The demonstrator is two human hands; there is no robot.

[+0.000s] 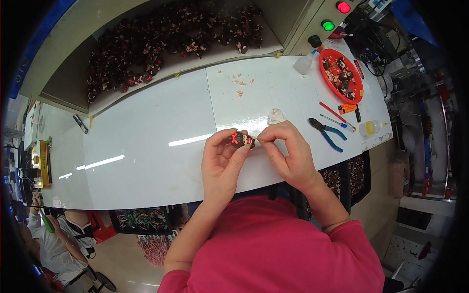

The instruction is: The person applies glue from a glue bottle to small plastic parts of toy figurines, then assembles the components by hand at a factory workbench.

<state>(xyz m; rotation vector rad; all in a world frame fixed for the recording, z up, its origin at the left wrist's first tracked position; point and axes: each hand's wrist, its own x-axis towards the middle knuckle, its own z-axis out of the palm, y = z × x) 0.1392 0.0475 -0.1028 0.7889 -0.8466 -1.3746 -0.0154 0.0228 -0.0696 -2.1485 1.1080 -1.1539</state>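
My left hand grips a small dark brown figurine with a pink bow on it, held above the front part of the white table. My right hand meets it from the right, thumb and forefinger pinched at the figurine's right side. Whether the right fingers hold a small piece is too small to tell. Both forearms rise from the lower edge, below them a pink sleeve and shirt.
A red tray holding several dark figurines sits far right, beside a small white squeeze bottle. Blue-handled pliers, a red pen, a yellow-filled bottle and a white wad lie near. A heap of figurines fills the recessed bin behind.
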